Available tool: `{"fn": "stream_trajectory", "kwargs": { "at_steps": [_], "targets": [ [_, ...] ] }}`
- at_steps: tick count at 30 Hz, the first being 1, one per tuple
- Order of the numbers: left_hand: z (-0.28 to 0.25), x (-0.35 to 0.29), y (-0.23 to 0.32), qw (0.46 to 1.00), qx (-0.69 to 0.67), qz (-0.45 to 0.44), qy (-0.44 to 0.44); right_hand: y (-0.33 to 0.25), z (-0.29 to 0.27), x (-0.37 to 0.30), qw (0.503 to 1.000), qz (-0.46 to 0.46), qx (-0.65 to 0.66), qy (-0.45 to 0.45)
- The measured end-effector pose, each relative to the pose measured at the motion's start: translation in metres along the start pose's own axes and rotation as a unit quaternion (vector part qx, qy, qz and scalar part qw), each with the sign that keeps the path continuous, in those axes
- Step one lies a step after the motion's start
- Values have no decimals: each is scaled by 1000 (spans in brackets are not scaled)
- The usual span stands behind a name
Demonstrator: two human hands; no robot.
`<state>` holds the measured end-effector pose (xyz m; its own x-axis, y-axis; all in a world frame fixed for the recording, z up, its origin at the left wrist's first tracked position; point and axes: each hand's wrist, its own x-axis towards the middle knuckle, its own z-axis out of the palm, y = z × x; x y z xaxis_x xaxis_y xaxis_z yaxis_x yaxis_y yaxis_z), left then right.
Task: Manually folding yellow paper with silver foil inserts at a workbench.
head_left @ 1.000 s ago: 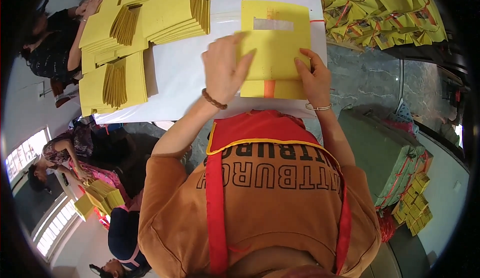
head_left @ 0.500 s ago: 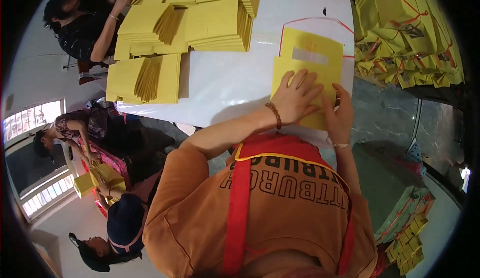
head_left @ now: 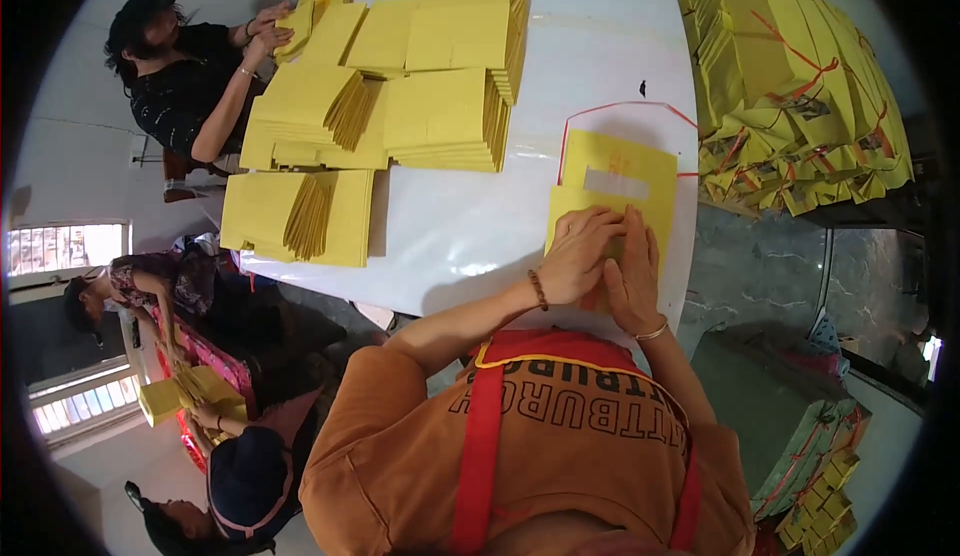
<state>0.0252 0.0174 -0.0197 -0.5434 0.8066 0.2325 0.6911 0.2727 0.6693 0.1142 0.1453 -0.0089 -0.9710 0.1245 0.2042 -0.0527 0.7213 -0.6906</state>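
A yellow paper piece (head_left: 650, 166) lies flat on the white table, looking folded, with a pale rectangular strip across its upper part. A thin red outline runs around its far end. My left hand (head_left: 580, 256), with a brown bead bracelet at the wrist, rests on the paper's near part, fingers lying close together on it. Right beside it, my right hand (head_left: 635, 281) lies on the paper with fingers stretched out and a light bangle at the wrist. The two hands touch or overlap at the fingers. Near the body, the paper's lower edge is mostly covered by them.
Several stacks of folded yellow paper (head_left: 445, 121) stand on the white table (head_left: 440, 216) to the left. A large tied yellow pile (head_left: 800, 76) is at the right. At far left, a person in black (head_left: 190, 86) handles yellow paper; other people work at a pink-covered table below.
My right hand has moved left from the paper's right edge to beside my left hand. My left hand's fingers have drawn together. The whole view has shifted, so the table appears lower.
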Motion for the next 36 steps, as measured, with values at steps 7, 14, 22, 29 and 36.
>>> {"fn": "stream_trajectory", "kwargs": {
  "at_steps": [7,14,22,29,36],
  "targets": [
    [-45,1,-16,987,-159,5,-8,-7,9,2,968,-21,-250,-31],
    [-32,-2,-15,985,151,56,-56,-4,15,6,963,-11,-267,-40],
    [-30,0,-20,989,113,45,-83,-5,14,7,965,-18,-260,-36],
    [-29,-4,-16,982,169,59,-60,8,3,8,994,83,73,14],
    [-28,-8,-11,962,210,172,36,15,3,8,991,84,109,-8]
  ]
}}
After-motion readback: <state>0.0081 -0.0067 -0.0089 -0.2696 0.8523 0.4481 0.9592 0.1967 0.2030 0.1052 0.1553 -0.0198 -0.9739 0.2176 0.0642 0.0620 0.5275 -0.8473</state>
